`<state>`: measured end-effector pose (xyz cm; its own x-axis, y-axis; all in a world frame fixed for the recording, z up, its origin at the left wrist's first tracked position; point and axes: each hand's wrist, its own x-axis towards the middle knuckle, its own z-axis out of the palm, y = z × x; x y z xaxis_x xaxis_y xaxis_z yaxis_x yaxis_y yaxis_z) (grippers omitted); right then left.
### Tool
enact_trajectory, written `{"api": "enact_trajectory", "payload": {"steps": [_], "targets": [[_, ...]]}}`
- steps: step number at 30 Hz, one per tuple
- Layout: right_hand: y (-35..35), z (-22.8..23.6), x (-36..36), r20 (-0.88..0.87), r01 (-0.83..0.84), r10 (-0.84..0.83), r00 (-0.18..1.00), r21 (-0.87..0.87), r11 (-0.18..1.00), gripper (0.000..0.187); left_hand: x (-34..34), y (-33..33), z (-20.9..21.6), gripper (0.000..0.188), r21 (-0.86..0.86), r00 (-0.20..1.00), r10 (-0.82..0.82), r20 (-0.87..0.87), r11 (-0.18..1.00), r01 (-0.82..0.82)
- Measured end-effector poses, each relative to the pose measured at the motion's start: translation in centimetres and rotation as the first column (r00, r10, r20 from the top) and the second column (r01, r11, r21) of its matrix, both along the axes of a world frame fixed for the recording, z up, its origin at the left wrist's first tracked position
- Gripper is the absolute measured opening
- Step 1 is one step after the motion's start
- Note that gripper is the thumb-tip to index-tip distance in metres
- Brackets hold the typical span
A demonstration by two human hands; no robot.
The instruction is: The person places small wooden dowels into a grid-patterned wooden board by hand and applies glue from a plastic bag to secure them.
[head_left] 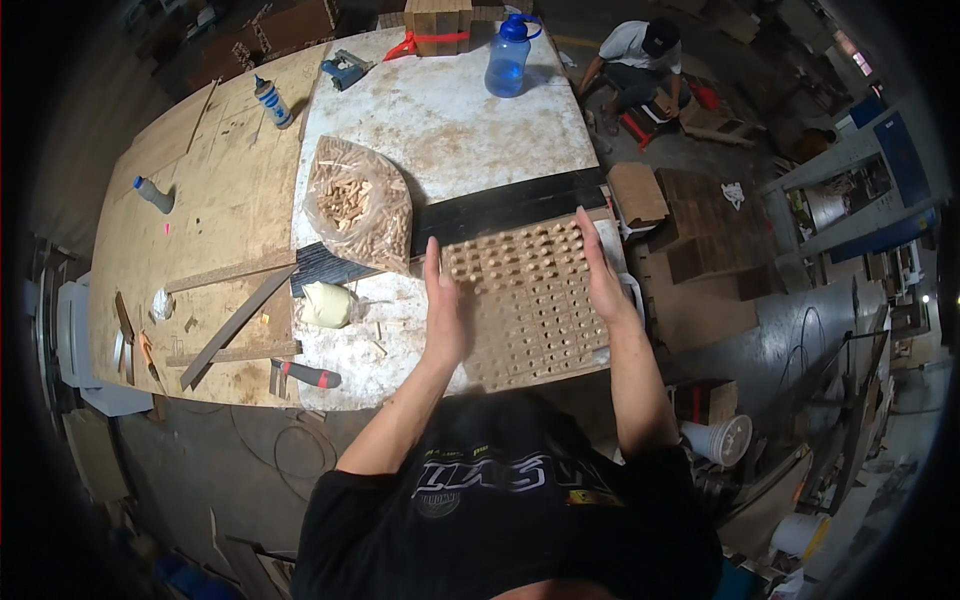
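1. One perforated board (492,335), centre of frame: wooden pegs (548,241) stand in upper rows; lower holes appear unfilled; judged part-complete.
2. Left hand (445,312), right hand (604,282): at opposite sides, fingers straight; firm hold cannot be told.
3. Bag of pegs (372,243): left of centre, apart.

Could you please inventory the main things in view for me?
peg board: one, brown, between the hands
pegs: many, tan, on board
dowel bag: one, clear, left of board
strips: count unclear, black, behind board
rounded item: one, cream, near side of bag
hand tool: one, red-black handle, near edge
water bottle: one, blue, table's far right
squeeze bottle: one, blue, far left
small bottle: one, grey, table's left
gun-shaped tool: one, blue, far edge
table: one, white and tan, centre
co-worker: one, pale top, beyond table
left hand: one, bare, board's left side
right hand: one, bare, board's right side
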<state>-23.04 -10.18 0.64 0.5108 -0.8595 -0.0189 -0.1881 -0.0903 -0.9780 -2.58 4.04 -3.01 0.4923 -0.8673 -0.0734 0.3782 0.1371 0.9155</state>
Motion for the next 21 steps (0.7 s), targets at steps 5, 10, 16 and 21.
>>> {"api": "enact_trajectory", "payload": {"steps": [5,10,16,21], "targets": [[-0.6,0.7,0.7,-0.127,-0.03,0.028,0.992,-0.017,0.999,0.07,0.1,-0.5,0.9,0.087,-0.05,0.999,-0.037,0.002,0.998,0.037],[0.5,1.0,0.6,-0.118,-0.017,0.011,0.993,-0.058,0.998,0.069,0.1,1.1,1.8,0.087,-0.067,0.99,-0.065,-0.126,0.996,0.057],[1.5,-1.1,-3.8,0.197,0.506,-0.525,0.828,0.142,0.851,0.067,6.9,0.4,-4.1,0.05,0.038,0.855,0.131,0.502,0.984,-0.173],[7.6,-11.0,-12.1,0.17,0.696,-0.755,0.634,0.302,0.652,0.054,20.0,-2.3,-7.3,0.028,0.135,0.771,0.122,0.625,0.956,-0.26]]}}
